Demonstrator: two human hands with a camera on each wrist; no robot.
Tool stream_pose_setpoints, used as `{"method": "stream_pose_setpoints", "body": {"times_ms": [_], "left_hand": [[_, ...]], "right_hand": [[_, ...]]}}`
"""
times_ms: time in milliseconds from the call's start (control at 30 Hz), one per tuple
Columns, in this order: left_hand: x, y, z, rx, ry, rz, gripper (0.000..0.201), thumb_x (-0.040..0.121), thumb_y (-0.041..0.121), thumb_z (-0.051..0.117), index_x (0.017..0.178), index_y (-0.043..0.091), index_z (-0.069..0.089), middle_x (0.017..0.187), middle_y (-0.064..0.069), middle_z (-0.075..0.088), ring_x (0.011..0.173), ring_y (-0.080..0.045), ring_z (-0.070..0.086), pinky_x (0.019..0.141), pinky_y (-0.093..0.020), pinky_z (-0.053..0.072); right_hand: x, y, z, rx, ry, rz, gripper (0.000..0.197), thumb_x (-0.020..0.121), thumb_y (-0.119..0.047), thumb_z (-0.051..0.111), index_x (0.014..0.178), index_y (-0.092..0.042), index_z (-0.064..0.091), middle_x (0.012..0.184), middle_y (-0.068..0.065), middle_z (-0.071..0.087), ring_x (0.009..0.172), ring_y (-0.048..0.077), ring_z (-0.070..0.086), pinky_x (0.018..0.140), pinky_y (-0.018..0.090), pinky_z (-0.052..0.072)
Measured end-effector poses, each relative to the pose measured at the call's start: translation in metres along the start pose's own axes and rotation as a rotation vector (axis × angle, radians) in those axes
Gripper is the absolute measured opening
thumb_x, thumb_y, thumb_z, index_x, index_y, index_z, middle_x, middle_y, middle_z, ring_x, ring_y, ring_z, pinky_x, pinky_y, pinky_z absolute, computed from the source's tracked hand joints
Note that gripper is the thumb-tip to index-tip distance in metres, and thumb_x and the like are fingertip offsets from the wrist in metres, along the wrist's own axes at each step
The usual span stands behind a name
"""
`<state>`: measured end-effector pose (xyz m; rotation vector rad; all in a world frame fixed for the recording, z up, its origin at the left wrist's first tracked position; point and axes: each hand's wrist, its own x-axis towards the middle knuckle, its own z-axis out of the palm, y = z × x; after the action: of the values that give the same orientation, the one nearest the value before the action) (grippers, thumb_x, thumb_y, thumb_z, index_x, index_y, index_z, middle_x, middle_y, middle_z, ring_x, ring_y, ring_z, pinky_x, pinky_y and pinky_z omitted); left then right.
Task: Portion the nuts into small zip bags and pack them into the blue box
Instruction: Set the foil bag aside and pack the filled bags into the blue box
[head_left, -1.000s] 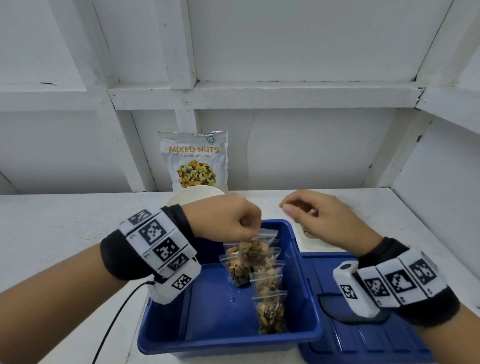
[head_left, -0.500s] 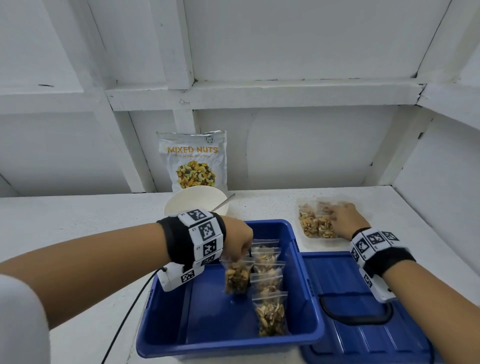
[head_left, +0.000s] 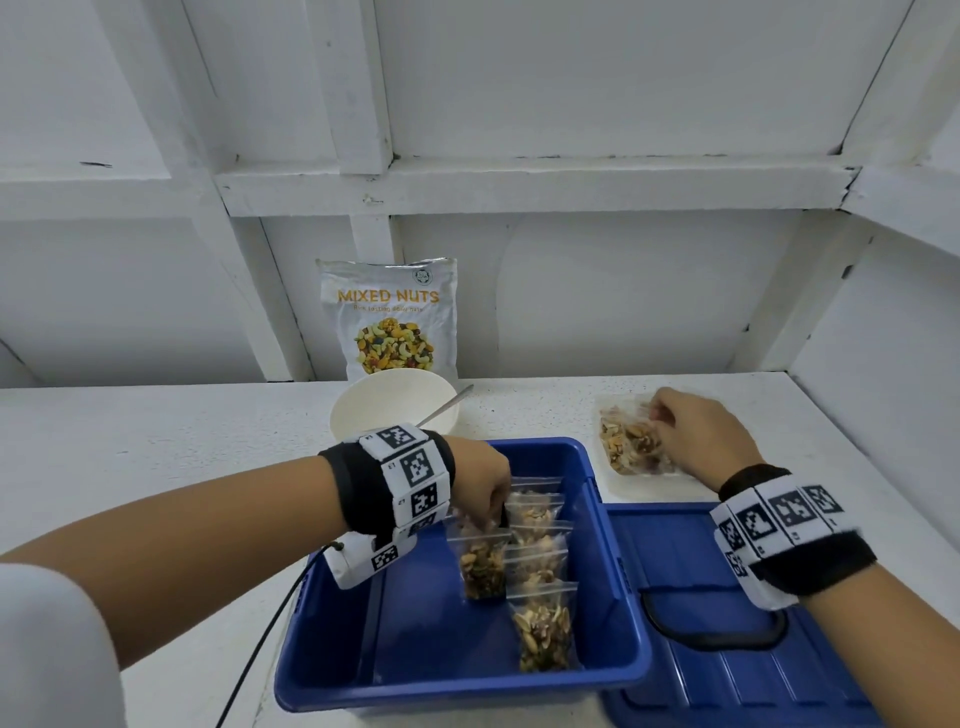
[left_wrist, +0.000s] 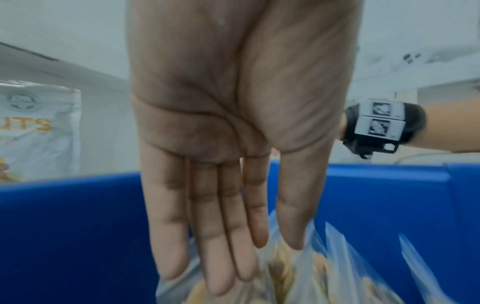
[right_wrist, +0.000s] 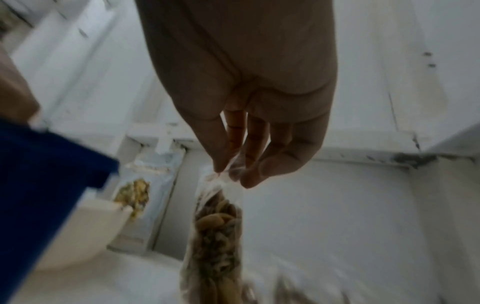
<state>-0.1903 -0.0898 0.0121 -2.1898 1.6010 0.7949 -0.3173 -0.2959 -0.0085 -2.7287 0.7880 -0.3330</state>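
The blue box (head_left: 618, 566) stands in front of me with a row of filled zip bags (head_left: 540, 571) along its right side. My left hand (head_left: 488, 519) reaches down into it, fingers (left_wrist: 223, 246) straight. They touch the top of a zip bag of nuts (head_left: 483, 569) standing left of the row. Behind the box on the right, several more filled bags (head_left: 623, 449) lie on the table. My right hand (head_left: 662, 415) is on them. In the right wrist view its thumb and fingers (right_wrist: 262, 170) pinch the top edge of one zip bag of nuts (right_wrist: 218, 226).
The box's blue lid (head_left: 727, 670) lies flat to the right of the box. A white bowl (head_left: 363, 421) with a spoon (head_left: 447, 408) stands behind the box. Against the wall leans a mixed nuts pouch (head_left: 389, 317). White walls close in at the back and right.
My left hand has lowered a bag into the box beside the row and straightened its fingers. My right hand has moved right to the bags on the table and pinched one.
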Motion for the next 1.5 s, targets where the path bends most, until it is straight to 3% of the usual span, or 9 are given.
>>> {"method": "stream_pose_setpoints", "body": {"times_ms": [133,233,300,467,600,833,1033,1200,1500], "left_hand": [[-0.02,-0.002,-0.021,-0.109,0.19,0.018,0.027,0.09,0.03,0.057,0.108,0.011,0.063,0.106,-0.003,0.065,0.082,-0.01,0.049,0.065,-0.02,0.036],[-0.04,-0.002,-0.032,-0.192,0.454,0.032,0.026,0.092,0.033,0.053,0.11,0.017,0.061,0.106,0.004,0.064,0.085,-0.008,0.053,0.065,-0.015,0.038],[-0.05,-0.003,-0.032,-0.361,0.639,0.073,0.027,0.09,0.031,0.056,0.112,0.016,0.06,0.105,0.003,0.065,0.092,-0.009,0.059,0.073,-0.015,0.044],[-0.071,-0.003,-0.026,-0.639,0.905,0.138,0.018,0.088,0.023,0.06,0.105,0.016,0.061,0.09,0.013,0.06,0.084,0.003,0.058,0.072,-0.005,0.044],[-0.086,-0.003,-0.018,-0.708,0.967,0.19,0.005,0.088,0.017,0.06,0.091,0.017,0.064,0.086,0.014,0.063,0.083,-0.002,0.06,0.075,-0.008,0.045],[-0.096,-0.004,-0.01,-0.77,0.987,0.175,0.005,0.087,0.016,0.062,0.089,0.017,0.066,0.083,0.011,0.065,0.082,-0.003,0.061,0.077,-0.012,0.049],[-0.099,-0.004,-0.005,-0.824,1.073,0.154,0.005,0.086,0.014,0.063,0.084,0.018,0.067,0.078,0.011,0.065,0.076,0.002,0.059,0.072,-0.01,0.046],[-0.1,-0.005,-0.002,-0.858,1.153,0.138,0.013,0.085,0.011,0.063,0.079,0.021,0.064,0.074,0.013,0.063,0.072,0.005,0.058,0.068,-0.007,0.043],[-0.098,-0.007,0.003,-0.838,1.16,0.129,0.012,0.087,0.01,0.061,0.08,0.02,0.063,0.074,0.012,0.062,0.072,0.003,0.058,0.068,-0.009,0.045]], "right_hand": [[-0.016,-0.031,-0.028,0.045,0.149,-0.157,0.004,0.091,-0.015,0.053,0.089,-0.013,0.057,0.082,0.0,0.059,0.07,0.019,0.05,0.061,0.028,0.034],[-0.028,-0.053,-0.046,0.104,0.216,-0.32,0.004,0.09,-0.016,0.056,0.086,-0.015,0.056,0.08,-0.003,0.06,0.067,0.016,0.05,0.059,0.029,0.037],[-0.034,-0.068,-0.054,0.184,0.215,-0.384,0.003,0.089,-0.016,0.058,0.086,-0.015,0.057,0.08,-0.004,0.061,0.068,0.016,0.054,0.06,0.03,0.043],[-0.044,-0.094,-0.06,0.449,0.083,-0.418,0.006,0.087,-0.017,0.061,0.082,-0.02,0.058,0.079,-0.015,0.061,0.075,0.003,0.056,0.064,0.01,0.042],[-0.048,-0.105,-0.056,0.566,-0.006,-0.407,0.012,0.086,-0.02,0.062,0.078,-0.028,0.057,0.077,-0.013,0.062,0.073,0.004,0.058,0.063,0.01,0.042],[-0.049,-0.115,-0.051,0.674,-0.048,-0.408,0.016,0.086,-0.019,0.062,0.076,-0.031,0.058,0.074,-0.011,0.061,0.069,0.007,0.059,0.063,0.014,0.045],[-0.051,-0.117,-0.048,0.722,-0.047,-0.381,0.011,0.087,-0.023,0.06,0.088,-0.033,0.057,0.083,-0.008,0.063,0.077,0.011,0.061,0.07,0.021,0.05],[-0.053,-0.115,-0.045,0.677,-0.026,-0.349,0.012,0.087,-0.019,0.06,0.082,-0.029,0.06,0.079,-0.012,0.064,0.075,0.003,0.061,0.067,0.012,0.049],[-0.058,-0.119,-0.042,0.62,0.004,-0.358,0.009,0.087,-0.016,0.06,0.082,-0.024,0.062,0.077,-0.014,0.062,0.076,0.003,0.06,0.07,0.01,0.047]]}}
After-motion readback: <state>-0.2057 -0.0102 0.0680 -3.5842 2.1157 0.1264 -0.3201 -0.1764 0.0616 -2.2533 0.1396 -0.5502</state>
